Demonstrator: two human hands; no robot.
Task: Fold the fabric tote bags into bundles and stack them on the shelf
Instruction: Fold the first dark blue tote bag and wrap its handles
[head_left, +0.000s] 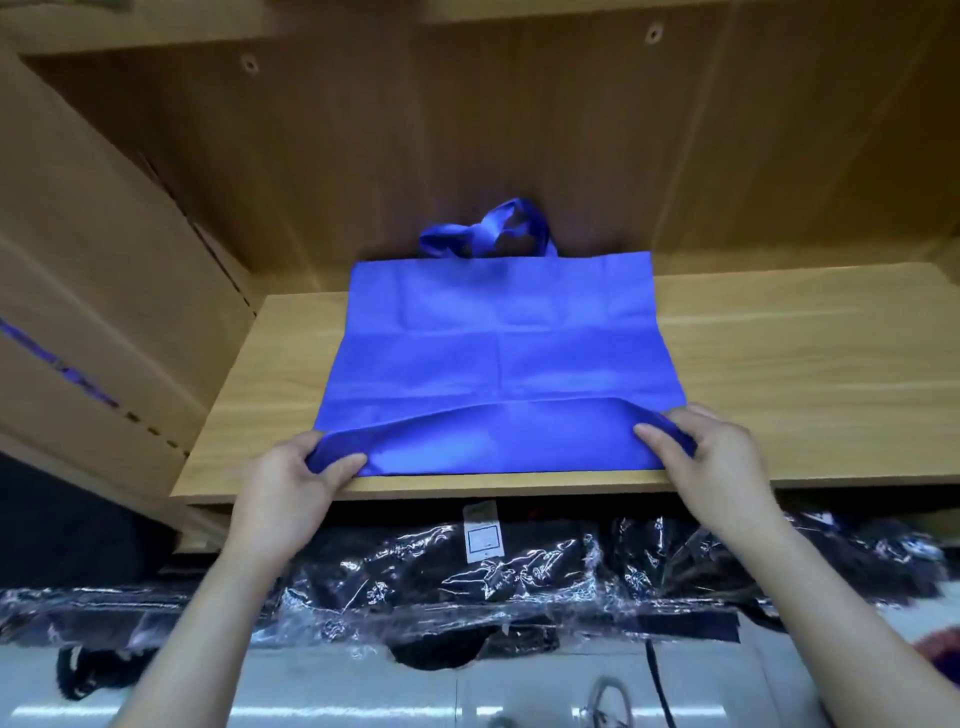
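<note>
**One blue tote, two hands, bottom edge coming up**

So there's just one blue tote bag here, lying flat on the wooden shelf. Its two handles are pointing away toward the back panel, and the bottom edge is facing the person, right at the shelf's front lip. Its long axis is running front to back. Both hands are working it: the left hand is pinching the near-left corner, and the right hand is pinching the near-right corner, fingers curled around the fabric and lifting that edge into a low fold. Below the shelf, several plastic-wrapped dark packages are sitting, one showing a white tag.
</note>
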